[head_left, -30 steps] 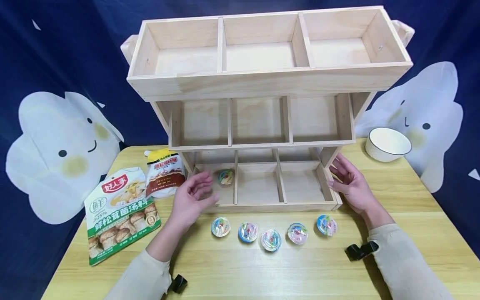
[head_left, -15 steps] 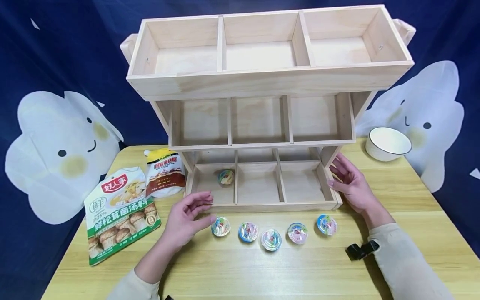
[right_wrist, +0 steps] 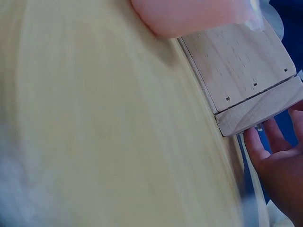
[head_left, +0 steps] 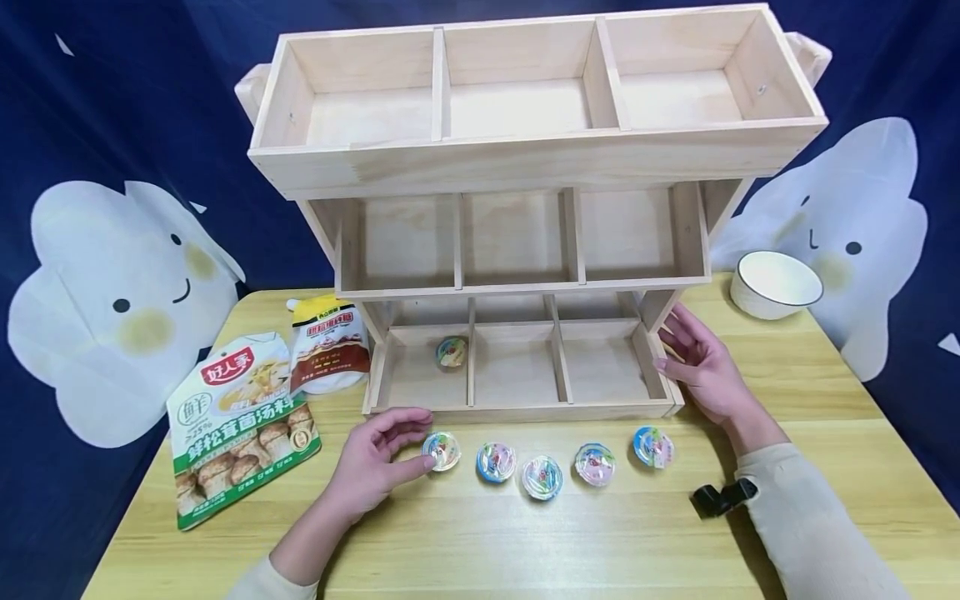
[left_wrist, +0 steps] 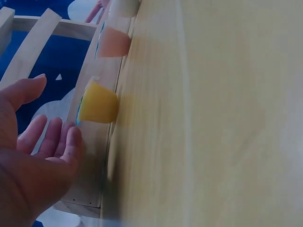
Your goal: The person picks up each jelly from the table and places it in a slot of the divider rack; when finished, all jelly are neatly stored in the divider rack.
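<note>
My left hand (head_left: 380, 457), fingers loosely bent, is beside the leftmost jelly cup (head_left: 441, 451), thumb tip at its rim in the head view. In the left wrist view this yellow jelly cup (left_wrist: 98, 103) stands just past the fingertips, with nothing between thumb and fingers. Several more sealed jelly cups stand to its right, among them a blue-rimmed one (head_left: 542, 478). Another jelly cup (head_left: 452, 352) sits in the bottom tier's left compartment. My right hand (head_left: 705, 367) rests against the right end of the wooden shelf (head_left: 525, 412), its fingertips touching the side panel (right_wrist: 258, 106).
The three-tier shelf stands at the table's back, its top tier (head_left: 525, 154) overhanging the lower ones. Left of it are a green-and-white mushroom seasoning pouch (head_left: 240, 429) and a brown-and-yellow bag (head_left: 328, 343). A white bowl (head_left: 776, 286) stands at the back right.
My left hand has withdrawn from the bottom left compartment, leaving the jelly cup there, and come down toward the leftmost cup on the table. My right hand has stayed at the shelf's side.
</note>
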Available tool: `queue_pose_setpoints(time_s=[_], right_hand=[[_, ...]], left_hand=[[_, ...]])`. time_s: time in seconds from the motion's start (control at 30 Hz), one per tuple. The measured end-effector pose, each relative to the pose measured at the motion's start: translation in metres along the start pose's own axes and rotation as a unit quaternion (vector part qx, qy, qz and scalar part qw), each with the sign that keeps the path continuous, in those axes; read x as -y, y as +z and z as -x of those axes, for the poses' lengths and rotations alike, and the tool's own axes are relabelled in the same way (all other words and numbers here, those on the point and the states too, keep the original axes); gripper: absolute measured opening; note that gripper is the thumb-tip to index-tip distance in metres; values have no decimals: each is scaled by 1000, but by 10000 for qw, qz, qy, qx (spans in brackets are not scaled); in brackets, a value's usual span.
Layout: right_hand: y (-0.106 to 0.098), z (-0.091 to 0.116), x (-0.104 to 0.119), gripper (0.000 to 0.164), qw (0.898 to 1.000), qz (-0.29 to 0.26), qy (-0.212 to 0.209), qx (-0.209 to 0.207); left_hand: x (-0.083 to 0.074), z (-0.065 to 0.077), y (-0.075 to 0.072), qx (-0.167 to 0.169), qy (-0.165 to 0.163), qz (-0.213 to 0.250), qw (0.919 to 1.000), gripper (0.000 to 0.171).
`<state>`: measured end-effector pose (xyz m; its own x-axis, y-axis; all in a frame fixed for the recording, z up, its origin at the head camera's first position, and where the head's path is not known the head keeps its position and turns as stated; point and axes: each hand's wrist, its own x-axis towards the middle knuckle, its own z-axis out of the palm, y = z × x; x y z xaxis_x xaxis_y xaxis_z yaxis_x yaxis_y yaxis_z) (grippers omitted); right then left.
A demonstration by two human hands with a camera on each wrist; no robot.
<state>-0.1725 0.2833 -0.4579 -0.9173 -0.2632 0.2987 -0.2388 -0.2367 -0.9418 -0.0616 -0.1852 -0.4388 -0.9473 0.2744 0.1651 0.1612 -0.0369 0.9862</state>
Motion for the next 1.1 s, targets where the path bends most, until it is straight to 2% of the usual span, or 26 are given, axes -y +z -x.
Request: queue_pose_setpoints(time_s=[0.13, 0.33, 0.47, 0.83, 1.1], right_hand=[[0, 0, 1, 89, 10000, 24, 19, -4], [1, 0, 2, 89, 10000, 64, 8, 1], [0, 0, 1, 90, 10000, 44, -22, 22], [1, 1, 1, 90, 10000, 50, -34, -12], [1, 1, 1, 90, 10000, 2, -18, -29]], left_hand=[[6, 1, -1, 81, -77, -43, 9999, 55], [12, 3, 0, 221, -431, 8, 9988, 60], [15, 4, 1, 266, -542, 58, 9982, 63], [21, 4, 0, 376, -727, -175, 9965, 65], [22, 4, 1, 369, -641, -438, 9963, 64]])
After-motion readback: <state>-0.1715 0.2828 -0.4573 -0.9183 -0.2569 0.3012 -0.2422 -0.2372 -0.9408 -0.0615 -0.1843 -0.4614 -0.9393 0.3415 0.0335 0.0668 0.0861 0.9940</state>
